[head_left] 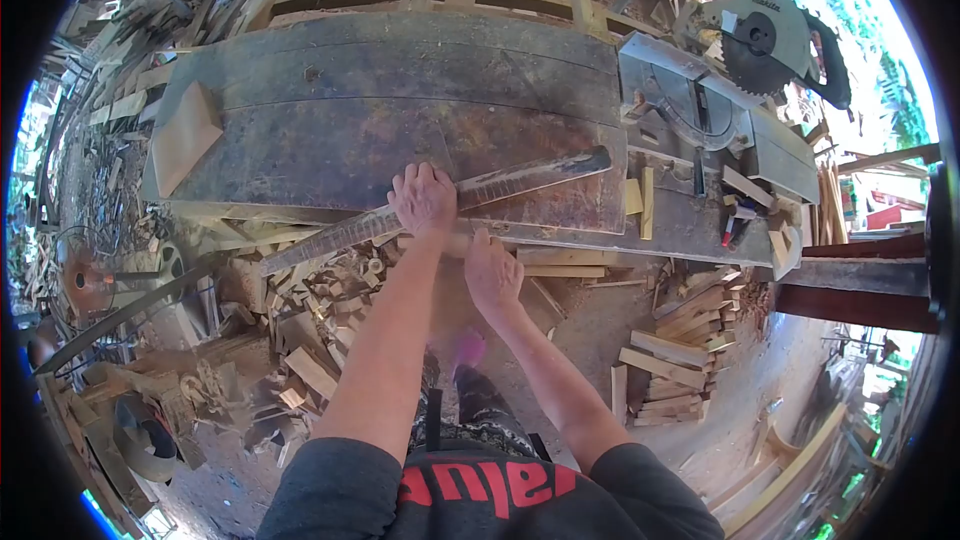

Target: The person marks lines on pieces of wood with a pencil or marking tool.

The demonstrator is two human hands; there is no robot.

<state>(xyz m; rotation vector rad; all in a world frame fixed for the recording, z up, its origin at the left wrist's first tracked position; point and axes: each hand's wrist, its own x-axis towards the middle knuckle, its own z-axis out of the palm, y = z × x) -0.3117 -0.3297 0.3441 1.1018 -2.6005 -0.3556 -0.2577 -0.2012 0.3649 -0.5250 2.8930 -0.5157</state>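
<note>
A long, narrow wooden-looking strip (335,238) with dark cross marks lies slantwise over the bench's near edge. One end reaches out to the left past the edge, and the darker end rests on the bench top. My left hand (424,202) is closed over the strip near its middle, fingers curled on the far side. Just below it, my right hand (494,278) is closed beside the bench edge. A short pale rounded piece (455,244), like a wooden handle, shows at its fingers; the rest of it is hidden.
The worn wooden bench (330,130) carries a pale wood block (188,135) on its left. A circular miter saw (765,40) stands at the right end, with a red-and-black tool (735,220) nearby. Stacked offcuts (675,355) and scrap wood (315,370) cover the floor below.
</note>
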